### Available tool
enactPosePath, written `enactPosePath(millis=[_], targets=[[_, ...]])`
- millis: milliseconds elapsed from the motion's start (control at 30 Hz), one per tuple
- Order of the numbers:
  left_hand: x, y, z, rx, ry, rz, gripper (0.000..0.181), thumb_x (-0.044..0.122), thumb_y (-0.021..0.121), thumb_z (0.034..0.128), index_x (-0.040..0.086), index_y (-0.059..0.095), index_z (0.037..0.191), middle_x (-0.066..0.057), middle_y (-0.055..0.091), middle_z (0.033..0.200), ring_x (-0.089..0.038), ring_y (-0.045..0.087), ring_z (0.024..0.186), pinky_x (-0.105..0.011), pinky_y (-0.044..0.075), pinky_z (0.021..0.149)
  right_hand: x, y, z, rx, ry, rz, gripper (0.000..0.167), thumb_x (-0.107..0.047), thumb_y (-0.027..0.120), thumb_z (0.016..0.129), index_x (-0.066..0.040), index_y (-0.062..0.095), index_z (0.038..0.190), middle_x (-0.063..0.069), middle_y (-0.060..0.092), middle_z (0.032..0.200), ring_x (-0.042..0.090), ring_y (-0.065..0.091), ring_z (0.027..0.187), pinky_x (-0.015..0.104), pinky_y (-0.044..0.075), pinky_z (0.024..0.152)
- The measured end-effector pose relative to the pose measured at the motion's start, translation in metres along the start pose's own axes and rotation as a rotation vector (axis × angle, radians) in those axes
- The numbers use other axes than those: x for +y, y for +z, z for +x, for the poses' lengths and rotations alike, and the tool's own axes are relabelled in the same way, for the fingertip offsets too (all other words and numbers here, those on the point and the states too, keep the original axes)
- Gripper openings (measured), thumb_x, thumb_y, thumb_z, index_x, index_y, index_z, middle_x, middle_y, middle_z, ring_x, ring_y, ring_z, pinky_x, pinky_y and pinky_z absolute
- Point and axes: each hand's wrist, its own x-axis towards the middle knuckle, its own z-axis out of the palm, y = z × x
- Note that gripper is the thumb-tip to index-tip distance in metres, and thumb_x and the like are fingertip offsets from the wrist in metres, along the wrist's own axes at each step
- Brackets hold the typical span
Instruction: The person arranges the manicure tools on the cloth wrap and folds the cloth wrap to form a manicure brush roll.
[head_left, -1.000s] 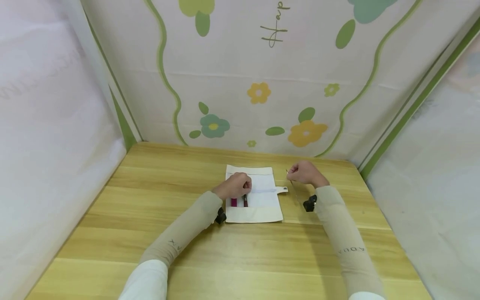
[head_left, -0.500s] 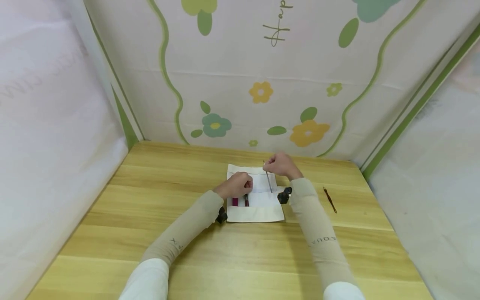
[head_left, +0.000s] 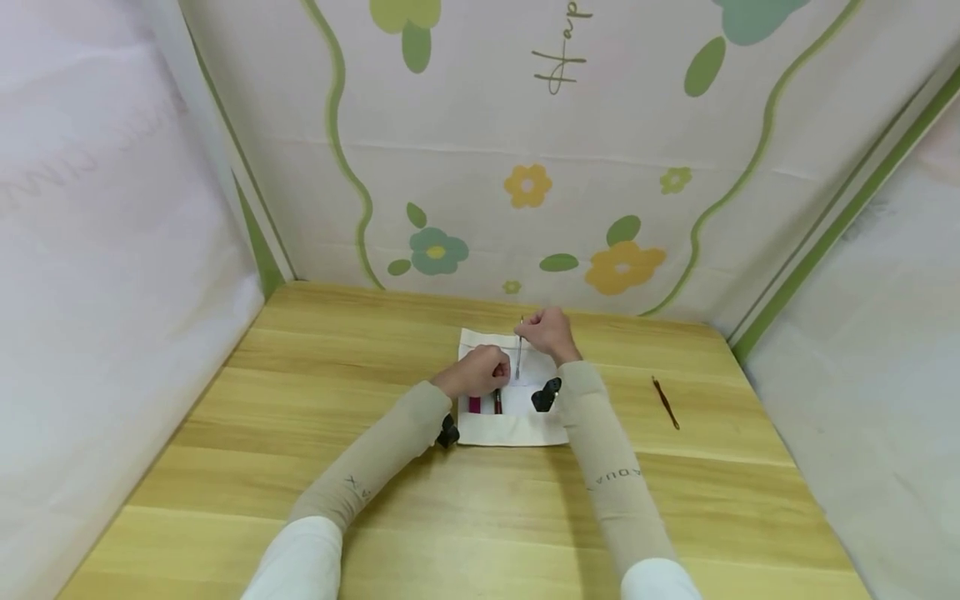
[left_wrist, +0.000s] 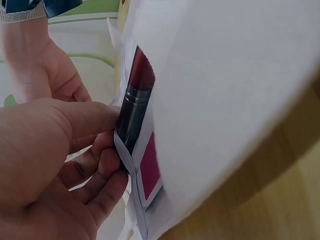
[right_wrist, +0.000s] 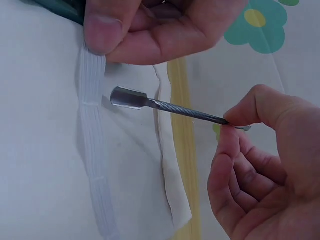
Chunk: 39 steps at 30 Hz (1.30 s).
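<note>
A white fabric tool pouch [head_left: 512, 430] lies unfolded on the table, with a pale elastic band [right_wrist: 95, 140] across its middle. My left hand [head_left: 480, 372] pinches that band between thumb and fingers. Right at those fingers, a black and dark red handle [left_wrist: 134, 110] stands behind the band, beside a magenta flat piece [left_wrist: 151, 172]; their lower ends sit inside the pouch's flap. My right hand [head_left: 549, 333] pinches a metal cuticle pusher [right_wrist: 185, 111] near one end, above the pouch. Its spoon-shaped tip points toward the band, a small distance from it.
A slim brown double-ended tool [head_left: 666, 403] lies on the wooden table [head_left: 735, 500] to the right of the pouch. Behind the table rises a white flower-printed cloth wall [head_left: 465, 167], with more cloth walls at both sides.
My right hand has carried the cuticle pusher leftward from beside the pouch to over it. The brown tool at right has come into sight. My left hand stays at the band.
</note>
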Motion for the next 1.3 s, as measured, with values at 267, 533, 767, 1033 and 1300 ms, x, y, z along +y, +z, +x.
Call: enactPosePath(millis=[267,533,767,1033,1300], targets=[[0.001,0.002,0.0,0.0,-0.011,-0.004,0.018,0.004,0.065,0.1017,0.006,0.069,0.084,0.0,0.059,0.074,-0.012,0.051,0.071,-0.026,0.045,0.075,0.002,0.011,-0.004,-0.023,0.048,0.007,0.039,-0.019,0.074,0.086,-0.018,0.053,0.053,-0.008,0.044,0.049,0.011,0.036,0.052,0.028,0.036,0.057],[0.001,0.003,0.0,-0.001,-0.017,0.005,0.016,0.006,0.066,0.1022,0.007,0.071,0.087,0.0,0.063,0.078,-0.011,0.053,0.072,-0.027,0.048,0.077,0.001,0.01,-0.009,-0.086,0.124,-0.056,0.045,-0.024,0.074,0.086,-0.018,0.052,0.047,-0.008,0.039,0.044,0.01,0.029,0.048,0.028,0.03,0.055],[0.002,0.003,-0.003,0.01,-0.008,0.01,0.017,0.006,0.064,0.1027,0.007,0.07,0.087,-0.002,0.062,0.078,-0.012,0.052,0.073,-0.028,0.047,0.078,0.004,0.008,-0.015,-0.146,0.193,-0.016,0.035,-0.021,0.073,0.085,-0.015,0.06,0.053,-0.005,0.051,0.049,0.013,0.043,0.052,0.029,0.035,0.058],[0.0,0.004,-0.002,0.022,0.014,0.013,0.018,0.005,0.064,0.1028,0.006,0.07,0.086,-0.001,0.061,0.077,-0.012,0.051,0.072,-0.028,0.046,0.076,0.009,0.007,-0.018,-0.218,0.189,-0.01,0.024,-0.019,0.074,0.085,-0.008,0.075,0.064,-0.002,0.062,0.057,0.012,0.052,0.055,0.026,0.041,0.057],[0.001,0.003,0.0,0.021,0.014,-0.009,0.017,0.004,0.063,0.1027,0.005,0.07,0.088,-0.002,0.06,0.077,-0.012,0.051,0.072,-0.028,0.046,0.076,0.008,0.006,-0.021,-0.283,0.212,-0.011,0.022,-0.017,0.074,0.082,-0.009,0.072,0.061,-0.002,0.057,0.053,0.01,0.05,0.05,0.024,0.04,0.051]])
